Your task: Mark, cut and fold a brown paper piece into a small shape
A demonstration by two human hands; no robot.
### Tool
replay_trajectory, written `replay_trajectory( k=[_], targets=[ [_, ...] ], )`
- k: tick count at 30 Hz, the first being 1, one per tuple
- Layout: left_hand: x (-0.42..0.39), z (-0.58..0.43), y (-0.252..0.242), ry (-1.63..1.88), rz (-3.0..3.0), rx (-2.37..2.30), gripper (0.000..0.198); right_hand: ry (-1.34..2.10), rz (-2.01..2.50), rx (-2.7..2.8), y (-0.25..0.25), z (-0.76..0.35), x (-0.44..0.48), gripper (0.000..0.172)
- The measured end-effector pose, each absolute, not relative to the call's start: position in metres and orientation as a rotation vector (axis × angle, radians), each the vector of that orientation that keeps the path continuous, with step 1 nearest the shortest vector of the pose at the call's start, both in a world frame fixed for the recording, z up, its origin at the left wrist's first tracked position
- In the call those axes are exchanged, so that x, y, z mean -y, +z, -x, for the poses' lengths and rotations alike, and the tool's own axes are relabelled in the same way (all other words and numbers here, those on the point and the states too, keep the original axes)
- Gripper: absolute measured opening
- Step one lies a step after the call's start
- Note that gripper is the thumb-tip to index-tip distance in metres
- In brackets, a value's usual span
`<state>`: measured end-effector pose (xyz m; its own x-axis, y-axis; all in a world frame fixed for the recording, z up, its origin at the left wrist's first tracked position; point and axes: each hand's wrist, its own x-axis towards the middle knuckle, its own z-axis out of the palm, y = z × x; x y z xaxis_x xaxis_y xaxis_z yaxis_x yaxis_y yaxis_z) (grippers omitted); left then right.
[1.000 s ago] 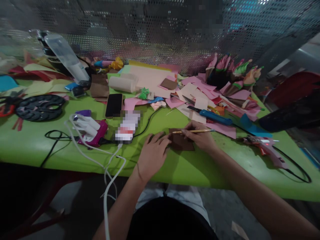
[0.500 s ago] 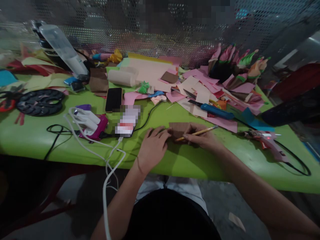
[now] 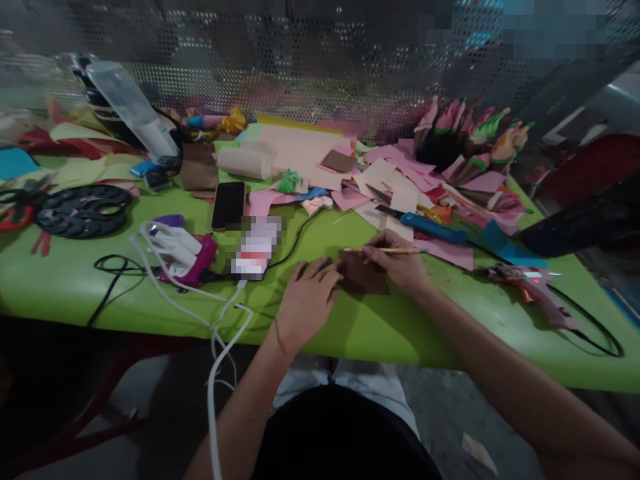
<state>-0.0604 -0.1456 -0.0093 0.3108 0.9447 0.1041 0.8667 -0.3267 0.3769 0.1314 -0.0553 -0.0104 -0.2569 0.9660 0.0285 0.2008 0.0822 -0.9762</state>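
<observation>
- Fingers of my right hand (image 3: 401, 265) pinch a pencil (image 3: 400, 251) crosswise, tip frame-left
- Brown paper (image 3: 362, 280) lies near frame centre, between both hands
- Left hand (image 3: 307, 300), fingers loosely spread, at its left edge

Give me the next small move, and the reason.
Probably run the pencil along the far edge of the brown piece: the right hand holds its tip near the far-left corner, while the left hand rests with fingers at the left edge, seemingly steadying it.
</observation>
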Motion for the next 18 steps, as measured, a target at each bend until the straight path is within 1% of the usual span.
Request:
replay_trajectory(
  k=[11,18],
  targets=[
    [0.1460,0.0607,-0.0113,0.463,-2.340,-1.638,0.027,1.130,1.177,1.683,-0.0220,-0.1317,0.0534,0.033],
    [0.1461,0.0602,-0.0123,0.482,-2.343,-1.661,0.026,1.165,1.175,1.683,-0.0204,-0.1323,0.0531,0.032]
  ],
)
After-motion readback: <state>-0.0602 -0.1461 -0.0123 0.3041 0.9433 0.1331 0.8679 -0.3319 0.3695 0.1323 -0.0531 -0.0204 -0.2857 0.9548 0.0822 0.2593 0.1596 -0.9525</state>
